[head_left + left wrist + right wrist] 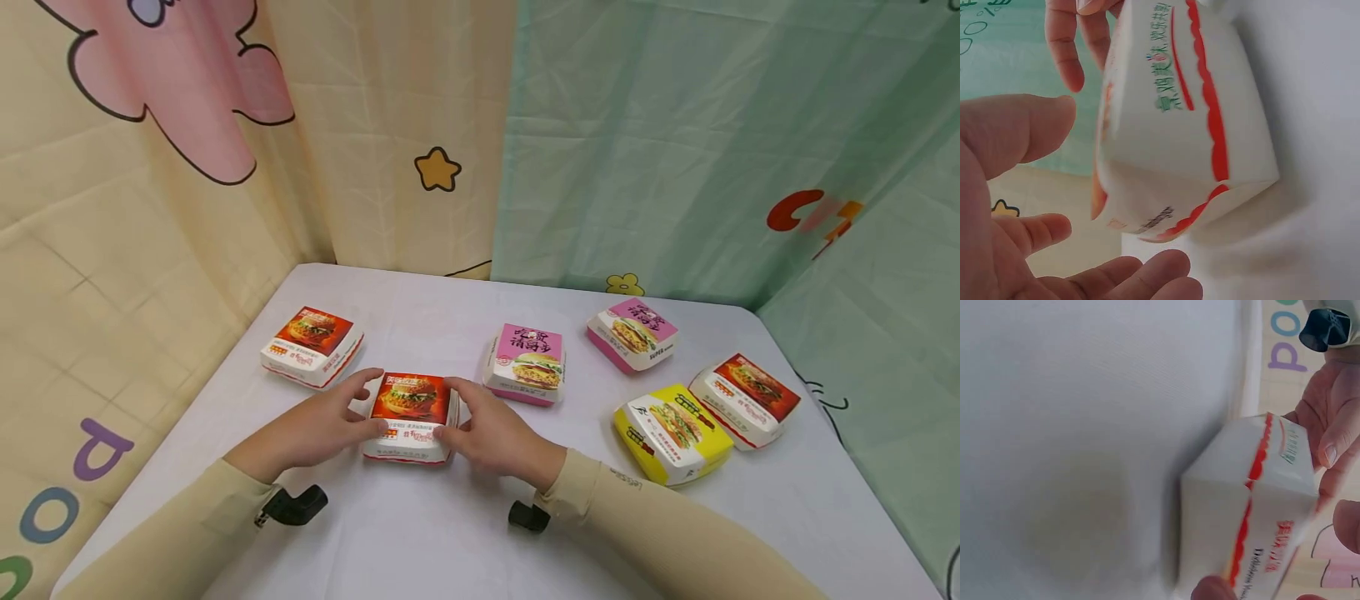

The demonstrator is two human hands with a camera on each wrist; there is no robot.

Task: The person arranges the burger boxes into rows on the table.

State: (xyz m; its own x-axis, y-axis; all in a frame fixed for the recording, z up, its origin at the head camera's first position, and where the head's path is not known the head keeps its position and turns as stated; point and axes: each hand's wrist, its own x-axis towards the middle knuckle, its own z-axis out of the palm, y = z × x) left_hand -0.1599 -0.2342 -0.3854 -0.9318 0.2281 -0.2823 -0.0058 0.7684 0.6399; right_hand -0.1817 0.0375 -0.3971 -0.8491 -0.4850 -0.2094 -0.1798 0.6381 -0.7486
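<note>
the red burger box (409, 415) sits on the white surface (420, 533) near its front edge, straight ahead of us, between our two hands. our left hand (315, 427) frames its left side and our right hand (491, 431) its right. on each hand the thumb lies along the near lower edge and the fingers reach round the far corner. the fingers are loosely spread, not clamped; from the left wrist view the left fingers (1029, 128) stand just off the box wall (1166, 125), so we judge this a light touch at most and cannot tell whether it is a real grip.

we judge the box to be thin printed card, light, possibly hollow, and easy to dent. its glossy print looks a little slippery. the side walls flare and would give way under a hard squeeze, so the best hold is low on two opposite walls near the corners, where the folds stiffen it, with both hands pressing evenly. the lid seam, marked by the red scalloped line (1254, 469), is a poor place to pinch since the lid could pop.

the box lies flat, lid up, with the burger picture facing the ceiling. it is nearly square, so its long axis is weak; the printed front wall faces us and the picture reads upright from our side.

five other boxes lie further back: red (312, 346), two pink (525, 364) (632, 332), yellow (672, 432) and red (745, 399).
</note>
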